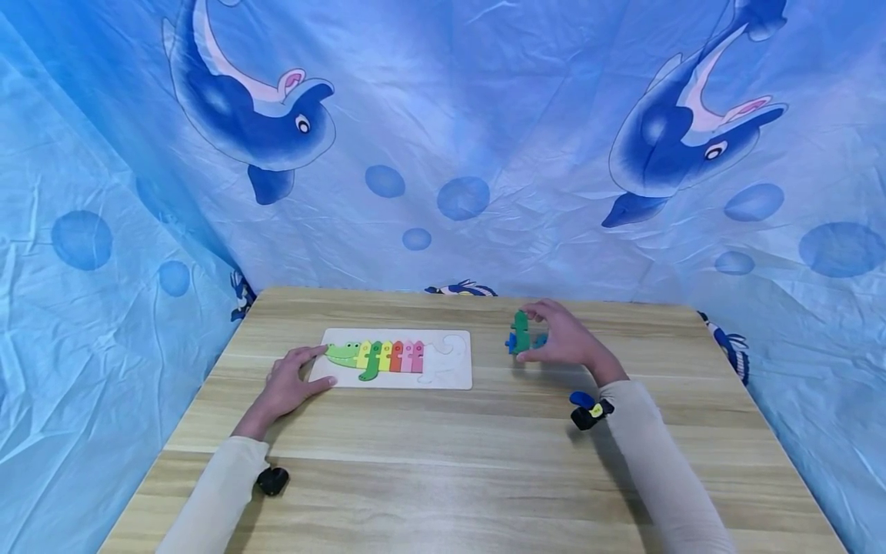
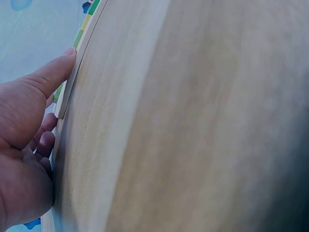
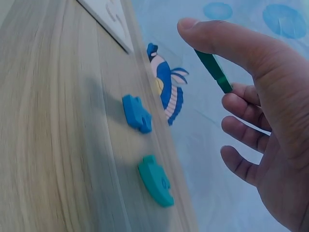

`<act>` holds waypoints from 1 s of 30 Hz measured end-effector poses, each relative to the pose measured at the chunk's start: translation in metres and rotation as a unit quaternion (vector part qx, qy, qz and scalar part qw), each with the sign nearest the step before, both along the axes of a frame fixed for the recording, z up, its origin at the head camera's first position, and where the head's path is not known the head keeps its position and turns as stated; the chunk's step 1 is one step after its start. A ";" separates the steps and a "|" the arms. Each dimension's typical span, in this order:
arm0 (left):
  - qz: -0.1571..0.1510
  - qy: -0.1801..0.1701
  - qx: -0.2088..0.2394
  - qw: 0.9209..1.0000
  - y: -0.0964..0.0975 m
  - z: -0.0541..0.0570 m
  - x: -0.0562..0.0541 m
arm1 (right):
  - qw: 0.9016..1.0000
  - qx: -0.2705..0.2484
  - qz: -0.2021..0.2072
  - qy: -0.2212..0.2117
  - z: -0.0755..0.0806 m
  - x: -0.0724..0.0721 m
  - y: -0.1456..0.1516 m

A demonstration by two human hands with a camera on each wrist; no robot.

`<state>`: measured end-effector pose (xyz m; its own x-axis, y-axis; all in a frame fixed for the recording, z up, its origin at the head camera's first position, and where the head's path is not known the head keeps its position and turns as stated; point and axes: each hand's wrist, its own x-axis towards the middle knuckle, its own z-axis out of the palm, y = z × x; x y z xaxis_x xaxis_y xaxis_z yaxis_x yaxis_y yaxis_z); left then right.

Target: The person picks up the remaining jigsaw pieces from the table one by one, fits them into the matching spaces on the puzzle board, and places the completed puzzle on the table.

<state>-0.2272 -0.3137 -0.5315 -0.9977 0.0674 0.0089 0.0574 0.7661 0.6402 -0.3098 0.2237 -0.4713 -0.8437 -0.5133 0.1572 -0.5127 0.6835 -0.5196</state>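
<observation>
A white puzzle board [image 1: 443, 379] lies on the table with a crocodile puzzle in it: a green head [image 1: 342, 352], yellow, red and pink segments and a green leg. My left hand [image 1: 289, 385] rests at the board's left end, thumb [image 2: 63, 65] along the near edge and fingertips by the far corner. Over to the right, my right hand [image 1: 564, 338] pinches a green puzzle piece [image 1: 522, 331] between thumb and fingers, raised above the table. Below it lie a blue puzzle piece [image 3: 136, 114] and a teal curved puzzle piece [image 3: 155, 181].
The wooden table [image 1: 429, 462] ends just behind the board and pieces. A blue dolphin-print cloth [image 1: 471, 115] hangs behind it and at both sides. On the board's right part, a tail outline [image 1: 453, 346] shows bare.
</observation>
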 end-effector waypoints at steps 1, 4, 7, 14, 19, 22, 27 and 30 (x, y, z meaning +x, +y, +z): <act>0.000 0.000 0.000 1.000 0.000 0.000 0.000 | 1.000 -0.002 0.002 0.001 0.000 0.000 -0.002; -0.001 0.001 -0.001 1.000 0.000 -0.001 0.000 | 1.000 -0.006 0.006 0.004 0.000 -0.001 -0.010; -0.001 0.001 0.000 1.000 -0.001 -0.002 -0.001 | 1.000 -0.009 0.011 0.007 0.001 -0.001 -0.017; 0.001 0.001 0.002 1.000 -0.001 -0.002 -0.001 | 1.000 -0.017 0.017 -0.003 0.005 0.000 -0.036; -0.002 0.006 0.004 1.000 -0.001 -0.001 -0.001 | 1.000 -0.015 0.015 -0.012 0.005 0.002 -0.048; -0.003 0.006 0.005 1.000 -0.001 0.000 -0.001 | 1.000 -0.016 0.016 -0.011 0.003 0.001 -0.055; -0.003 0.003 0.001 1.000 0.000 0.000 0.000 | 0.999 -0.024 0.019 -0.011 0.000 0.000 -0.067; -0.003 0.002 0.002 1.000 0.000 0.000 -0.001 | 0.999 -0.030 0.021 -0.014 -0.002 0.000 -0.074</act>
<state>-0.2281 -0.3142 -0.5319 -0.9972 0.0738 0.0126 0.0646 0.7636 0.6424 -0.3095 0.1493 -0.4736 -0.8259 -0.5393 0.1644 -0.5248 0.6288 -0.5738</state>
